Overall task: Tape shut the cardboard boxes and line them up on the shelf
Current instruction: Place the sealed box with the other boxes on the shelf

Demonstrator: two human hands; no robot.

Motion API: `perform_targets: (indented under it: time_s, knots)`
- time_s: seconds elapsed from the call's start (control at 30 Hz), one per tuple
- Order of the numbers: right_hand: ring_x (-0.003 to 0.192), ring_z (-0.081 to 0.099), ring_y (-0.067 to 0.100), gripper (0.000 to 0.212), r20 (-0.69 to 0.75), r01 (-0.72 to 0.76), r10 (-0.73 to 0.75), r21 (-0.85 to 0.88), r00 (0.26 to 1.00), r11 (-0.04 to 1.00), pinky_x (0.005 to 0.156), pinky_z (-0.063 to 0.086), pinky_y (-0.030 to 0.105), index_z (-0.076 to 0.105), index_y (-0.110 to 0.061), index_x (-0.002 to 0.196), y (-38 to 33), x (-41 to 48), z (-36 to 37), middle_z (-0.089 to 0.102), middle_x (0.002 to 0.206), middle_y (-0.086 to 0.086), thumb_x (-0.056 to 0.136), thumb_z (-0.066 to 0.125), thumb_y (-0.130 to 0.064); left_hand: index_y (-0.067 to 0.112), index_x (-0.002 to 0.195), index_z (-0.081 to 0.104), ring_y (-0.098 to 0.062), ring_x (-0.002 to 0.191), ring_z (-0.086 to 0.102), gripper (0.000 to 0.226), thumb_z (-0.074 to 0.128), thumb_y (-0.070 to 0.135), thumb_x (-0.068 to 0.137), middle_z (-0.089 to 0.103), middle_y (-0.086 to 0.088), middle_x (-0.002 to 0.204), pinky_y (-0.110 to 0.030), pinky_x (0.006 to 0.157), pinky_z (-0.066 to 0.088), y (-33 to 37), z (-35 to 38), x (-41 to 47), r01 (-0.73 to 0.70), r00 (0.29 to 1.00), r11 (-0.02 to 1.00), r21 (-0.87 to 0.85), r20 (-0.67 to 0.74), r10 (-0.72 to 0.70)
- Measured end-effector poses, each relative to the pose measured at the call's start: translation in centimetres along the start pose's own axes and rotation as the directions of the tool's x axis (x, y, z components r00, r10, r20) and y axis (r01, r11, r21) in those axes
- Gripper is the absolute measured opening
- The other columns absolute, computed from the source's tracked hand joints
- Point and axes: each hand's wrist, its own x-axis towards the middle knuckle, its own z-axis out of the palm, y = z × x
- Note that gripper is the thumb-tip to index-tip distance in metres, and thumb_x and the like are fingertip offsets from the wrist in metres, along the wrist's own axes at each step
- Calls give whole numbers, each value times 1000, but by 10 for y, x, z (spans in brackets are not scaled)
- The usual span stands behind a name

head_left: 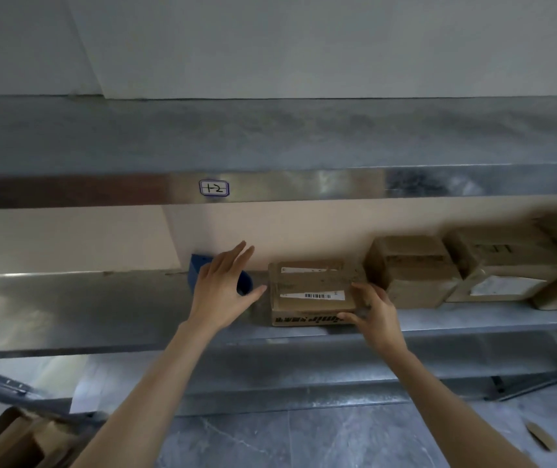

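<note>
Presently the brown cardboard box with a white barcode label (310, 292) sits on the grey galvanised metal shelf (101, 305), near its front edge. It is at the left end of a row of further brown cardboard boxes (412, 271) running off to the right. Its long axis lies left to right, roughly parallel to the shelf front. The neighbouring box is just beside its right end; whether the two touch cannot be told.

The right hand (376, 315) holds the box at its near right corner, thumb on the front face and fingers curled over the top edge. The left hand (223, 285) lies to the left of the box, fingers straight and slightly spread, holding nothing. Its thumb points at the box's left end and is just beside it; contact is not confirmed. Behind that hand, against the back wall, stands a blue plastic object (197, 268), partly hidden and not identifiable.

Judgement: the box is at the placing step. The coming move turns on the left end face, which lies directly right of the left thumb. The left hand is nearer that face and is best placed to press the box rightward along its long axis against the row, while the right hand squares the front. Tape on the top seam cannot be made out.
</note>
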Motion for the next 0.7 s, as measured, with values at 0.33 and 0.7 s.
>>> perform_targets:
  time_s: [0.33,0.7]
  knots:
    - [141,33,28,77,-24,118,-123,-169,992,979,101,49,47,47,-24,142,-1,6,2,24,158,4,75,81,-37,33,153,28,-17,143,30,80,56,67,86,22,13,162,-42,113,28,0,20,19,12,997,1000,-13,82,-11]
    - [133,42,20,62,21,194,-196,-270,980,943,92,54,38,59,-21,130,-5,19,3,46,142,0,76,79,-43,36,154,24,-17,146,22,77,53,65,88,17,16,162,-40,116,22,-1,37,37,19,988,999,-37,153,-14]
